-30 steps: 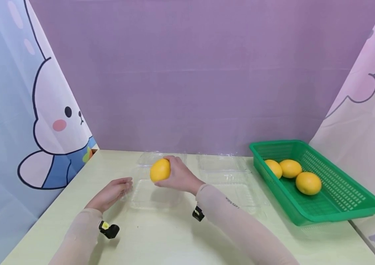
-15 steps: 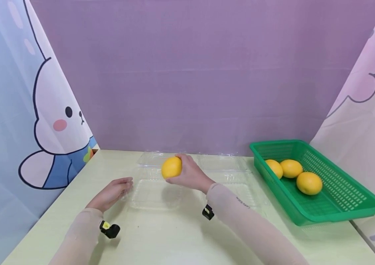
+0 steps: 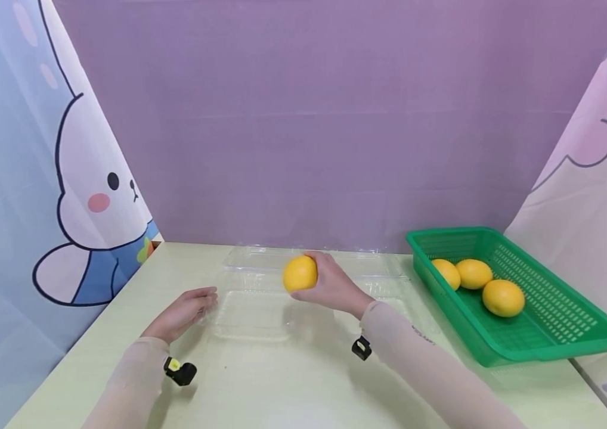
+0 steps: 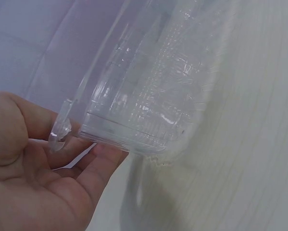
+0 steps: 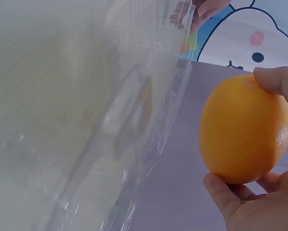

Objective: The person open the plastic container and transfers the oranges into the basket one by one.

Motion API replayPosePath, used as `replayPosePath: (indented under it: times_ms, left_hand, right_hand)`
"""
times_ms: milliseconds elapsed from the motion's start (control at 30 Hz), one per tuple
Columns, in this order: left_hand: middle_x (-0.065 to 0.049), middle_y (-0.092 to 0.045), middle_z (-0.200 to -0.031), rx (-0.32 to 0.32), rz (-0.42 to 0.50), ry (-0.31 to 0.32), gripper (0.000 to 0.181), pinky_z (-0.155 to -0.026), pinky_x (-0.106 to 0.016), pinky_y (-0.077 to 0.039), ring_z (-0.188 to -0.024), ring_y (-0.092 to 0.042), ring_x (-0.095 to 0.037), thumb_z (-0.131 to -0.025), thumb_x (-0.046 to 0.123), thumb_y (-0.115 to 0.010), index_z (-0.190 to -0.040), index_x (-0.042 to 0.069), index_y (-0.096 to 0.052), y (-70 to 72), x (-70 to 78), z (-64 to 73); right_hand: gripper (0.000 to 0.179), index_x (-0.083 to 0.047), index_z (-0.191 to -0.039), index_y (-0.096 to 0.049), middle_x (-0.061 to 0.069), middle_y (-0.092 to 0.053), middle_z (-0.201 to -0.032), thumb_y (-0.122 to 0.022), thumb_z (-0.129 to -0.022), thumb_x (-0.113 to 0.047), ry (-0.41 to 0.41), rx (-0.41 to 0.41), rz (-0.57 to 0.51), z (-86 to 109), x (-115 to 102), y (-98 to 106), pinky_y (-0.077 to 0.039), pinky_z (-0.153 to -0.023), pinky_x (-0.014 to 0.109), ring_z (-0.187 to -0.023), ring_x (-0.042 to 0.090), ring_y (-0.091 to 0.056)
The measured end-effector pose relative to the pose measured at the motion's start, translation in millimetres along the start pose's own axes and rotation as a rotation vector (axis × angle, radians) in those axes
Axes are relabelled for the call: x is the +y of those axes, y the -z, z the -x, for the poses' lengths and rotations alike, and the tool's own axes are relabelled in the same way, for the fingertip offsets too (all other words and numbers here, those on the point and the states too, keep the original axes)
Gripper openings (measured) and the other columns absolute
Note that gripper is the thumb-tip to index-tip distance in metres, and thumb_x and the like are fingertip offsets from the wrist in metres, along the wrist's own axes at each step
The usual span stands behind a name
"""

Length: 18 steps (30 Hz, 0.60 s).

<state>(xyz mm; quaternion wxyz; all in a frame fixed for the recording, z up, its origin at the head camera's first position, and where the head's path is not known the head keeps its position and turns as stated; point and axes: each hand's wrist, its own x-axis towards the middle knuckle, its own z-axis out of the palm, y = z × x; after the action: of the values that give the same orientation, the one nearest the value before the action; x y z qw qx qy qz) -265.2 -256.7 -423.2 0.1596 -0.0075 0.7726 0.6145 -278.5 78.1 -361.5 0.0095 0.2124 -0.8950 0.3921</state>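
Observation:
My right hand (image 3: 330,286) holds an orange (image 3: 300,274) in the air, thumb on one side and fingertips on the other. Below it are two clear plastic clamshell boxes with lids folded back; the left box (image 3: 250,316) and the right box (image 3: 395,307) stand side by side. The held orange is over where they meet. At the left box's outer end is my left hand (image 3: 182,313). In the left wrist view, its relaxed fingers (image 4: 103,166) touch the clear wall (image 4: 119,130) near a small corner tab.
A green plastic basket (image 3: 556,351) stands at the right with several-holed sides and three oranges (image 3: 503,298) inside. The pale table (image 3: 282,387) ends at a purple cloth backdrop (image 3: 335,119). Printed cloths hang at both sides.
My right hand has moved to the right with the orange, from over the left box to near the gap between the boxes. My left hand has stayed at the left box.

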Motion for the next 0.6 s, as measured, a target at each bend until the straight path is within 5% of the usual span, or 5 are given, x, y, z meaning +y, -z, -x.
replayPosePath:
  times_ms: [600]
  left_hand:
    - [-0.025, -0.022, -0.144, -0.012, 0.0, -0.024, 0.052, -0.107, -0.046, -0.019, -0.131, -0.023, -0.035, -0.098, 0.015, -0.038, -0.142, -0.005, -0.018, -0.4, 1.1, 2.6]
  right_hand:
    - [0.082, -0.013, -0.132, -0.039, 0.001, -0.044, -0.122, -0.08, -0.065, -0.037, 0.035, 0.078, 0.067, 15.3, 25, 45, -0.049, -0.077, 0.039, -0.098, 0.018, -0.049]
